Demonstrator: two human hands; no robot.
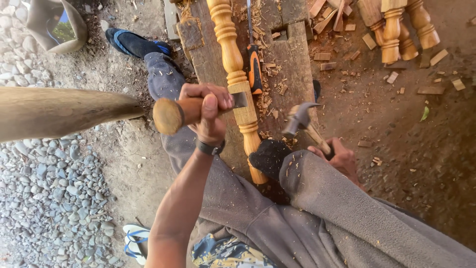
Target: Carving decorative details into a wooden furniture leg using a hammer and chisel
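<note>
My left hand (208,111) grips the thick wooden handle of a chisel (181,111); its metal blade (240,100) rests against the square block of a turned wooden spindle (233,59). The spindle lies lengthwise on a worn plank (292,54). My right hand (337,158), partly hidden behind my raised knee, holds a hammer (302,120) by its wooden handle, the steel head lifted just right of the spindle. A dark sock-clad foot (270,156) presses on the spindle's near end.
A second tool with an orange and black handle (255,69) lies on the plank beside the spindle. More turned spindles (396,30) and wood offcuts sit at the upper right. A thick log (59,111) juts in from the left over gravel. Shavings cover the dirt.
</note>
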